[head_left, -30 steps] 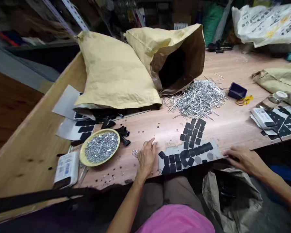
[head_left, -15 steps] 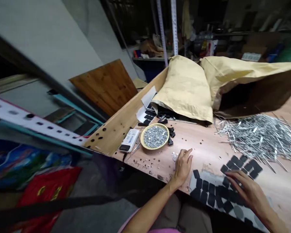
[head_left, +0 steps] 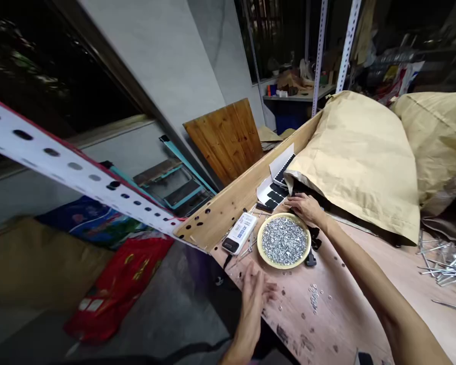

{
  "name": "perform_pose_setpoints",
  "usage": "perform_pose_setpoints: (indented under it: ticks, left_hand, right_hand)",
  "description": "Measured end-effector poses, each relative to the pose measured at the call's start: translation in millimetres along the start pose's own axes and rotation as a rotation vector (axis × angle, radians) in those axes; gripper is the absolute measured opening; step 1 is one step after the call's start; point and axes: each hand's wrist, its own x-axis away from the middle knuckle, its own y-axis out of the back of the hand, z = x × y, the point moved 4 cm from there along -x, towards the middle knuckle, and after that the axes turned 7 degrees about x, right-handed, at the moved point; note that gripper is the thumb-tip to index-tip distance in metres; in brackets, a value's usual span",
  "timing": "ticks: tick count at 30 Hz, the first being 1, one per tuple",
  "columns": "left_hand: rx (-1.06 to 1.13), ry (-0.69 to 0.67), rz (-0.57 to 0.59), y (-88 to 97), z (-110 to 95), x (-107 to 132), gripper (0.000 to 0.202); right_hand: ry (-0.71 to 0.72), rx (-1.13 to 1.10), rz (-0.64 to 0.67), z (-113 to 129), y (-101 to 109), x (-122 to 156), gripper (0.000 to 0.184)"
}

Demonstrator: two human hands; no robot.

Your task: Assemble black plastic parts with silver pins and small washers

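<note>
My left hand (head_left: 254, 291) is at the table's near edge, just below a yellow bowl (head_left: 262, 252) full of small shiny metal nuts or rings (head_left: 285, 241). Its fingers are stretched out and somewhat apart, with nothing seen in them. Behind the bowl, my right hand (head_left: 306, 209) reaches in by the mouth of a tan paper sack (head_left: 361, 157). Its fingers are extended over small black parts there; the fingertips and what they touch are partly hidden. More black plastic pieces (head_left: 310, 257) lie against the bowl's right side.
A white box-like device (head_left: 240, 232) and thin metal rods are left of the bowl. Loose small rings (head_left: 314, 298) lie in front. Black pads on white backing sheets (head_left: 265, 190) stand by the wooden side board (head_left: 228, 208). Metal rods (head_left: 452, 266) are piled at right.
The view has swung left. My right hand has left the black pads at the right and reached across behind the bowl. My left hand has moved left, to the table edge below the bowl.
</note>
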Motion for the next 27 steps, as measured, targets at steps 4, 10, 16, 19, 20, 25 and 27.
perform_pose_setpoints:
  ticks: [4,10,16,19,20,25,27]
  left_hand:
    - [0.073,0.124,0.083,-25.3,7.9,2.4,0.088]
    - [0.071,0.118,0.162,-40.5,-0.3,-7.2,0.084]
    - [0.009,0.082,0.189,-34.2,-10.7,-15.6,0.08]
    - [-0.013,0.07,0.189,-34.2,-15.3,-18.1,0.079]
    - [-0.018,0.068,0.188,-34.8,-16.5,-18.9,0.079]
    - [0.076,0.111,0.122,-33.1,-14.4,-11.5,0.061]
    - [0.114,0.217,0.1,-30.2,-3.6,4.2,0.046]
  right_hand:
    - [0.025,0.092,0.104,-2.6,-12.9,-6.5,0.029]
    - [0.008,0.155,0.155,-5.8,-8.3,28.5,0.026]
    - [-0.162,0.1,0.232,-1.9,0.2,89.4,0.032]
    - [-0.257,0.005,0.234,17.5,-2.6,107.3,0.051]
    - [-0.299,-0.009,0.233,25.1,-4.1,110.1,0.056]
    - [-0.591,0.004,0.23,42.6,-2.2,121.3,0.051]
    - [-0.693,0.013,0.262,36.7,2.4,132.8,0.056]
